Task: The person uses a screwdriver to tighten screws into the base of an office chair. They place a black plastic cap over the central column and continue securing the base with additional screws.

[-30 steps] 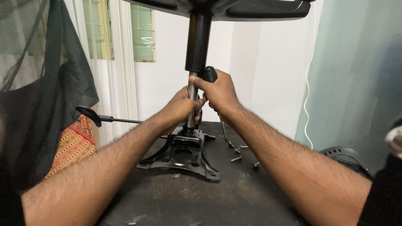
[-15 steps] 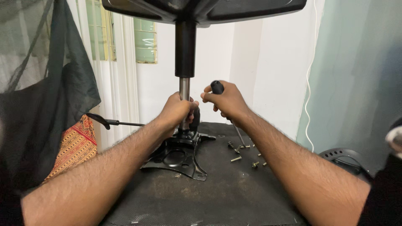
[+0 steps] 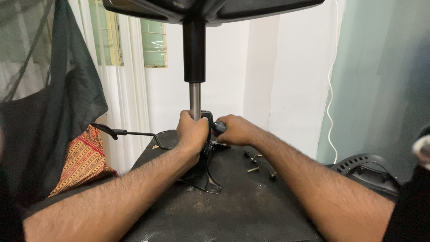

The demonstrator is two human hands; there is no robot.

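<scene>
An upturned office chair part stands in front of me: a black gas cylinder (image 3: 194,51) with a shiny metal rod (image 3: 194,101) rises from a black metal tilt plate (image 3: 204,177) on the dark seat underside (image 3: 233,201). My left hand (image 3: 192,132) is closed around the base of the rod. Just to its right, my right hand (image 3: 235,130) grips a black knob (image 3: 218,127) on the mechanism. A long black lever (image 3: 130,132) sticks out to the left from the plate.
Several loose screws (image 3: 257,163) lie on the seat underside right of the plate. A black chair base (image 3: 210,6) spreads overhead. Dark mesh fabric (image 3: 40,89) and a red patterned cloth (image 3: 83,159) hang at left; a black plastic chair part (image 3: 367,168) sits at right.
The cylinder and mechanism have shifted lower and to the right in my view. My right hand dropped from the raised handle to beside my left hand, which stays on the rod.
</scene>
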